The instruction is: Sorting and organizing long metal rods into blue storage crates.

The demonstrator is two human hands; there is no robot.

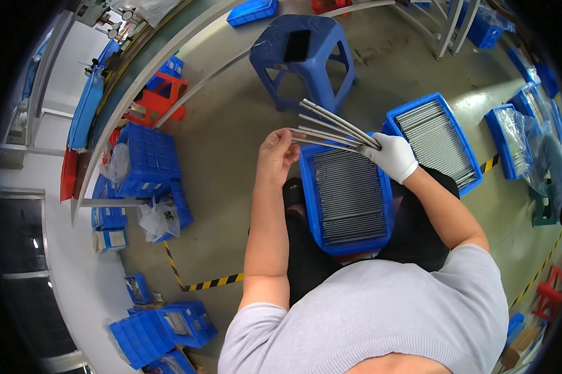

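Several thin silver metal rods (335,124) fan out from my gloved right hand (394,156), which is closed around their right ends. The white glove covers that hand up to the wrist. My bare left hand (276,151) pinches the far left tip of one of the lower rods between thumb and fingers. Below the rods, a blue bin (311,215) between my legs holds many similar rods (349,196) lying side by side. Another blue bin (471,186), beyond my right hand, is also filled with rods laid in a row.
A blue plastic stool (306,68) with a black phone (297,46) on it stands ahead. Stacked blue crates (147,162) and a red stool (159,100) are under the bench at left. More bins with plastic-wrapped contents (512,140) sit at far right. Yellow-black tape (215,282) marks the floor.
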